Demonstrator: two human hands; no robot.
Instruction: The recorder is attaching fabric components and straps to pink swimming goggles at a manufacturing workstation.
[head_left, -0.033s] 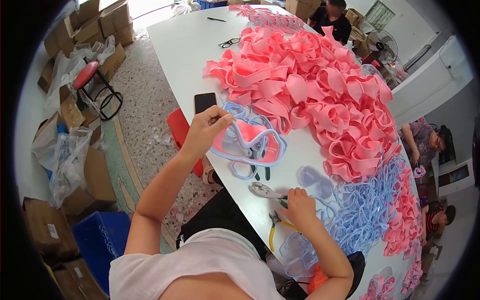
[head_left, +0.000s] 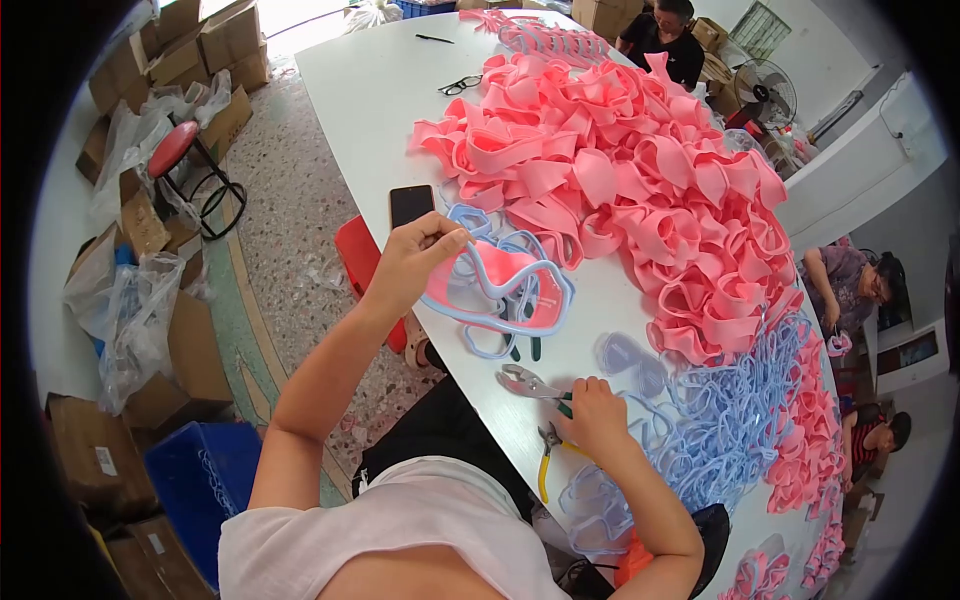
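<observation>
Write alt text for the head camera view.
A person's left hand lifts a pink and pale blue goggle frame over a white table, while the right hand grips pliers. Pink straps and blue frames are heaped alongside.

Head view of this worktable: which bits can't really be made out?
- Right hand covers the handles of the pliers, so its grip is unclear.
- Left hand hides the end of the pink and blue goggle frame it pinches.
- Pale blue frames blur into one tangle; no count possible.
- Pink strap pile hides the white table beneath.
- The table's near end is cut off by the picture's rim.
</observation>
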